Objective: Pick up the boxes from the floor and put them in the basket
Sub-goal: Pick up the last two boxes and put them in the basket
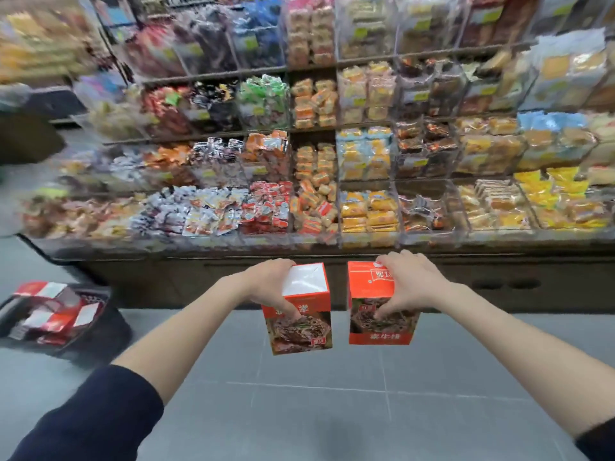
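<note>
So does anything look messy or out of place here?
Mostly the basket on the floor at the left: its red and white boxes lie jumbled at odd angles, not stacked. The shelves are too blurred to judge.

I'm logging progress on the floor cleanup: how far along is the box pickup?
Done: the basket at left already holds several red boxes. In hand: the left hand grips one box and the right hand another, both lifted off the floor. Left: both go into the basket. No boxes show on the visible floor.

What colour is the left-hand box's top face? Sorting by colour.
White, above orange-red sides, on the left-hand box; head view.
</note>
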